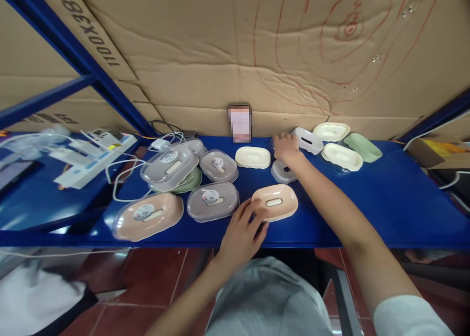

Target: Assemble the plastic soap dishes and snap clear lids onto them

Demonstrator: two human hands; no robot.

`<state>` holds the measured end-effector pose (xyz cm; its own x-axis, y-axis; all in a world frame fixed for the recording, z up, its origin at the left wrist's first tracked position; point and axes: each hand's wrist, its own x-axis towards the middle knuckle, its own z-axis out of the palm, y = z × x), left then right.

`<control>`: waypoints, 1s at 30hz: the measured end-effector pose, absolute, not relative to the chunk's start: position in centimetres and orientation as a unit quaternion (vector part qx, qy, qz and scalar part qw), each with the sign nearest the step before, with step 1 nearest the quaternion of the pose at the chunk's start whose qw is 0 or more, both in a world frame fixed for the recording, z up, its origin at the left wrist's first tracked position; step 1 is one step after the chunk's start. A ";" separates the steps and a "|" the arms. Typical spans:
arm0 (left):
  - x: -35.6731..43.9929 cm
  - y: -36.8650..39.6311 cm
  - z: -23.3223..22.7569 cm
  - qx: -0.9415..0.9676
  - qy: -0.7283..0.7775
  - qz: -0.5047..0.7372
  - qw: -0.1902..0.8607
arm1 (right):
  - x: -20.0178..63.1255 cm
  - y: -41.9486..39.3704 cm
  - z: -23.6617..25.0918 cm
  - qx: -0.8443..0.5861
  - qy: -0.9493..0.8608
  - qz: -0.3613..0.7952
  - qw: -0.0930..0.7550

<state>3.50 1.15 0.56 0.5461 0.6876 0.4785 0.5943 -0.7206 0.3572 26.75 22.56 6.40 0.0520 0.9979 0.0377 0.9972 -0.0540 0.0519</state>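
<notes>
A peach oval soap dish (288,209) with a pale bar in its middle slot lies near the table's front edge. My left hand (242,228) grips its left end, fingers over the rim and thumb at the front side. Farther back, my right hand (286,147) reaches over a small grey oval piece (282,173), fingers curled down. A faint see-through edge shows by those fingertips, but what they hold is hidden. Just right of them leans a lavender slotted tray (307,141). A cream oval dish (252,157) lies between the hands, toward the back.
Several lidded soap dishes with round stickers, including a grey one (213,204) and a peach one (149,218), fill the left. Cream dishes (341,157) and a green one (363,147) stand back right. A phone (240,123) leans on cardboard; a power strip (95,159) trails cables.
</notes>
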 end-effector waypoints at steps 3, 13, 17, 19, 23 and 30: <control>3.4 1.2 0.4 0.873 0.371 0.306 0.078 | 28.3 22.8 7.3 0.691 0.722 0.026 0.010; 3.4 1.0 0.5 0.857 0.393 0.322 0.090 | 30.0 16.8 7.7 0.596 0.758 0.143 -0.225; 3.5 1.0 0.6 0.851 0.394 0.332 0.099 | 29.7 11.4 7.3 0.465 0.780 0.248 -0.336; 3.6 0.9 0.3 0.836 0.404 0.351 0.119 | 29.0 7.9 6.8 0.388 0.805 0.290 -0.342; 3.6 1.0 -0.3 0.798 0.402 0.413 0.177 | 27.0 1.8 4.7 0.311 0.875 0.239 -0.283; 3.3 1.1 -0.1 0.811 0.406 0.364 0.212 | 28.7 -0.5 2.7 0.419 0.874 0.055 -0.241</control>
